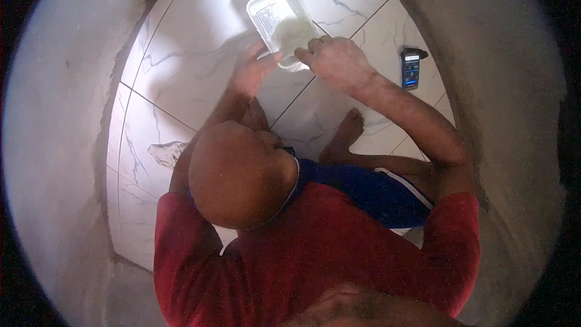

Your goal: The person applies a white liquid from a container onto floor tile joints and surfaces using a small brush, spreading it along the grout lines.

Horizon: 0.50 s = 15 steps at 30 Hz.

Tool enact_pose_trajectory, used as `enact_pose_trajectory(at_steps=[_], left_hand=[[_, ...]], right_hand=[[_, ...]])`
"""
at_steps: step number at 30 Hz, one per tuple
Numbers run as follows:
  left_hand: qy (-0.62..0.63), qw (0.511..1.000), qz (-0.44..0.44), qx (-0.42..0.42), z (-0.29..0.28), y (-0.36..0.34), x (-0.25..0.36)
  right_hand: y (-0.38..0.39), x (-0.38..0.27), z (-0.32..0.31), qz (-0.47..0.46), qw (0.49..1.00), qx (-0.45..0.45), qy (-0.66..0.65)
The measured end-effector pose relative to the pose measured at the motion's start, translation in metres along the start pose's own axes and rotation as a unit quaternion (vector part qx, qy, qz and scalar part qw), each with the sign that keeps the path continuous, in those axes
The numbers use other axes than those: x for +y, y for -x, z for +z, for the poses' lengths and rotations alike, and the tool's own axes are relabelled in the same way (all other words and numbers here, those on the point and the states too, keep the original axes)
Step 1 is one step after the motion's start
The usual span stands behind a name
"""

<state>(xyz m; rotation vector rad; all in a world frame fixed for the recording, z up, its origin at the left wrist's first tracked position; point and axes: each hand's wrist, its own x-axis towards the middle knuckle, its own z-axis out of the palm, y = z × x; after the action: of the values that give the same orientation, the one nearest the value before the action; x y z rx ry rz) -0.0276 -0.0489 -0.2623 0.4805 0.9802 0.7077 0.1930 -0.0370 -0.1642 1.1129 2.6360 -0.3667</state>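
The fingers of the right hand (339, 60) curl over the near right corner of a clear plastic container (281, 24), closed on its rim; the knuckles face up and the thumb side points left toward the other hand. The left hand (253, 71) meets the same near end from the left, its fingers spread a little and its fingertips (273, 57) touching the container's near edge; whether they grip it or only press against it cannot be told. The container is rectangular and shallow, with something pale inside; it lies on the white marble-veined floor tiles (193, 42), its long side running away to the far left, its near end between the two hands.

The right forearm runs from the lower right up to the wrist, elbow bent out to the right; the left forearm rises more steeply, partly hidden behind the knee. A bare foot (345, 136) rests on the tiles just near the hands; a dark handheld device (411, 68) lies on the floor to the right, well apart from the container; grey concrete walls (66, 115) close in on both sides.
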Motion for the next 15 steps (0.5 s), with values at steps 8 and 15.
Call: enact_pose_trajectory(at_steps=[8, 15], left_hand=[[-0.016, 0.999, -0.003, 0.029, 0.000, 0.002, 0.002], [0.015, 1.000, -0.003, 0.017, -0.001, 0.003, 0.004]], right_hand=[[0.001, 0.001, -0.001, 0.017, 1.000, -0.009, -0.007], [-0.004, 0.000, 0.002, 0.026, 1.000, 0.006, 0.013]])
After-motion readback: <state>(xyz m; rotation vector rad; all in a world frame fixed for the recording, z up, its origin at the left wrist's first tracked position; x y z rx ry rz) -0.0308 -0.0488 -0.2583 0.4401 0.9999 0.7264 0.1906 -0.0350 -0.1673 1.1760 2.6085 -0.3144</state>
